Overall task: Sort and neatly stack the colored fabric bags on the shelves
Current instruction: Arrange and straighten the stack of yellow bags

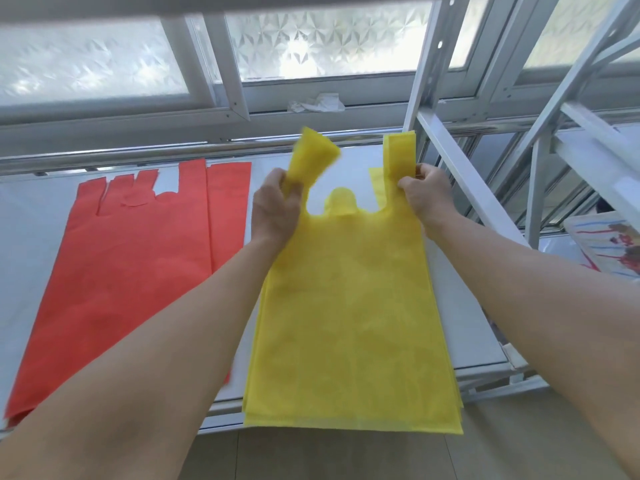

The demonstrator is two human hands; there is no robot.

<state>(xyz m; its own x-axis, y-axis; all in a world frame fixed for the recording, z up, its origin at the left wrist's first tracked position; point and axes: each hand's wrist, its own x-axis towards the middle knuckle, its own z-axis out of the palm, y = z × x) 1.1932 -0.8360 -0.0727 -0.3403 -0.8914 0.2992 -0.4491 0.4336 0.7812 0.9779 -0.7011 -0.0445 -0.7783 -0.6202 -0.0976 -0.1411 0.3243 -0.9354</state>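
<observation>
Both hands on the yellow bags (353,306), one handle loop each. Left hand (275,206): grip closed round the left loop, fingers curled, and the loop top sticks up and is blurred. Right hand (424,199): grip pinching the right loop, which stands straight. Layered edges down both sides say it's a bundle, not a single bag. Holding it by the two loops keeps the layers spread flat and square, which is probably the point: align first, then lay down. The bundle sits over the right half of the white shelf (31,220), with its bottom edge hanging past the front rail. Can't tell if the body is resting on the shelf or just hanging. The red bags (131,271) are already flat on the left half, handles toward the window (329,39), well apart from the yellow, so the colour split looks done on that side. My read: yellow is mid-placement and needs to go further back so nothing overhangs. Risk: the right loop is close to the rack upright (429,81) and could snag, or the layers could fan out on release.
</observation>
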